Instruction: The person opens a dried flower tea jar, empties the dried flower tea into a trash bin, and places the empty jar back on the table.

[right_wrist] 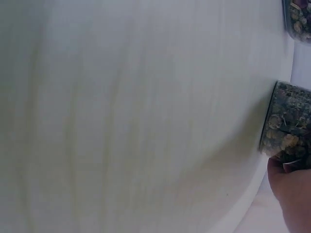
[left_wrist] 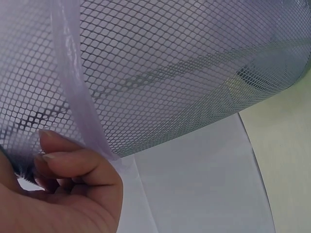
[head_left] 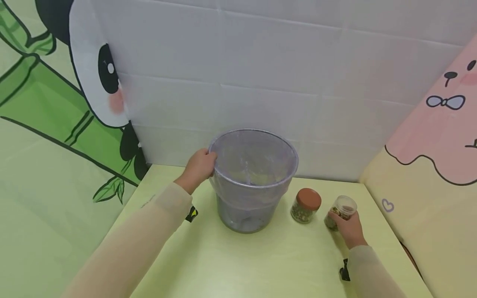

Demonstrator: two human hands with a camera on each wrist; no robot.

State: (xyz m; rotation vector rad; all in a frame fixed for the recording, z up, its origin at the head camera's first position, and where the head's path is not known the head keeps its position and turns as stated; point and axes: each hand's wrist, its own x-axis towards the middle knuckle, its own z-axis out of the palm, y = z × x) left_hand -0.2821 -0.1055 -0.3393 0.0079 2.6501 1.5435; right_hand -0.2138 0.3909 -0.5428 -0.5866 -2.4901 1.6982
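A mesh wastebasket (head_left: 244, 213) with a translucent purple bag (left_wrist: 73, 73) folded over its rim stands toward the back of the table. My left hand (head_left: 199, 167) grips its left rim, thumb and fingers curled over the bag's edge. On the right, my right hand (head_left: 348, 227) holds a clear jar (head_left: 344, 203) with a see-through top. Dried bits like flower buds fill this jar (right_wrist: 289, 119), whose base is at the tabletop in the right wrist view. Between wastebasket and held jar sits a similar jar (head_left: 306, 203) with an orange-brown lid.
The pale yellow table (head_left: 238, 265) ends at a white sheet wall (head_left: 268, 82) behind the wastebasket. Cartoon-printed cloth hangs at the left (head_left: 44, 174) and right (head_left: 439, 198). Small black pieces (head_left: 344, 271) show beside both sleeves.
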